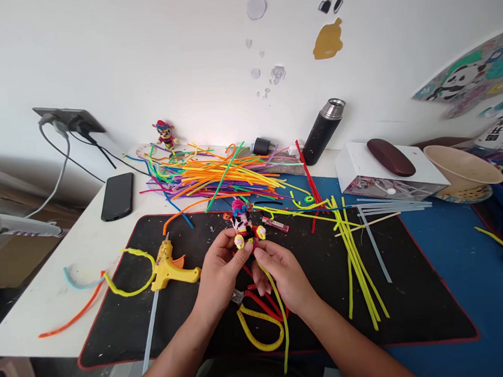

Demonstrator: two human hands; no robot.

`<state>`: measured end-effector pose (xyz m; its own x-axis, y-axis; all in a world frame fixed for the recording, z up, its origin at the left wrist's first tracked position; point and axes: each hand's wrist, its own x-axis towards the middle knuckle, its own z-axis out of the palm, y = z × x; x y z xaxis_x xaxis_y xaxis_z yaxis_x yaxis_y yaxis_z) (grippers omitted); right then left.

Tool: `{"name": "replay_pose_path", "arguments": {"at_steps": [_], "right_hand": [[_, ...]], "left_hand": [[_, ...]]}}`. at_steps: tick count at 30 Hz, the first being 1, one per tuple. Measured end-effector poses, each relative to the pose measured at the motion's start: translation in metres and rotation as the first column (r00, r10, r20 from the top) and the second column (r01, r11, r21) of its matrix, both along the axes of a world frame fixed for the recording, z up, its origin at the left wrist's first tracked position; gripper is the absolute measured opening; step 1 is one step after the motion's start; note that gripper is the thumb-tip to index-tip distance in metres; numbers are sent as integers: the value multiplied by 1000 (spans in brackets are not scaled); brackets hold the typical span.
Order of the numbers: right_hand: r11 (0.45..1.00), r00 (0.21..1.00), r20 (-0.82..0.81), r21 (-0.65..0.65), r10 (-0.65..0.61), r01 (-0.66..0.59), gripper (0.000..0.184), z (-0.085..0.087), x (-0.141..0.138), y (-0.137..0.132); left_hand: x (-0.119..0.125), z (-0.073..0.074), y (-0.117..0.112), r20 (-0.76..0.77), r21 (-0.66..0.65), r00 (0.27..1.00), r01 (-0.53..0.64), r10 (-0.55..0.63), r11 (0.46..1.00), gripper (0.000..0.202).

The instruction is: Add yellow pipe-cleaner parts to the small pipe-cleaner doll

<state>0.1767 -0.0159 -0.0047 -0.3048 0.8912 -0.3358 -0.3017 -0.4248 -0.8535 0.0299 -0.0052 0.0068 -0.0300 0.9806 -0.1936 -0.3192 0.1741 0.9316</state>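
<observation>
Above the middle of the black mat (415,314), the person's left hand (221,262) is gripping a small figure (242,222) low on its body, with the thumb pressing against the front. The figure is facing the camera, showing a pink-and-blue top, a pale face and 2 yellow limbs reaching outward. The right hand (285,270) is closing its thumb and fingers on a yellow-green strip (285,331) at the figure's lower edge; whether those fingers are also pinching the figure, I cannot tell. The strip is dangling past the near edge of the mat.

On the mat, under and just in front of the hands, a cutting tool (258,345) with a yellow handle loop is lying partly hidden. A yellow glue gun (165,270) is resting on the mat's left part, with a yellow-green ring (126,294) lying beside it across the left edge. Loose yellow-green strips (357,273) are spreading over the mat's right part.

Beyond the mat's far edge, a many-coloured pile of strips (229,173) is stretching along, and a second figure (164,134) is standing behind it. A phone (117,197) is lying just off the mat's far left corner. Past the far edge toward the right, a black flask (322,132) is leaning and a white box (354,156) is sitting near it, carrying a dark red case (391,157).
</observation>
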Motion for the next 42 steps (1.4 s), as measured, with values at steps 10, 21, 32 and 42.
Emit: {"name": "replay_pose_path", "arguments": {"at_steps": [10, 21, 32, 42], "right_hand": [[999, 999, -41, -36, -6, 4, 42, -1, -2, -1], [999, 999, -39, -50, 0, -2, 43, -5, -1, 0], [998, 998, -66, -66, -9, 5, 48, -6, -3, -2], [998, 998, -55, -58, 19, -22, 47, -5, -3, -4]], "left_hand": [[-2, -1, 0, -18, 5, 1000, 9, -9, 1000, 28], [-1, -5, 2, 48, -25, 999, 26, -25, 999, 26], [-1, -8, 6, 133, -53, 991, -23, 30, 998, 28], [1, -4, 8, 179, -114, 979, -76, 95, 991, 32]]}}
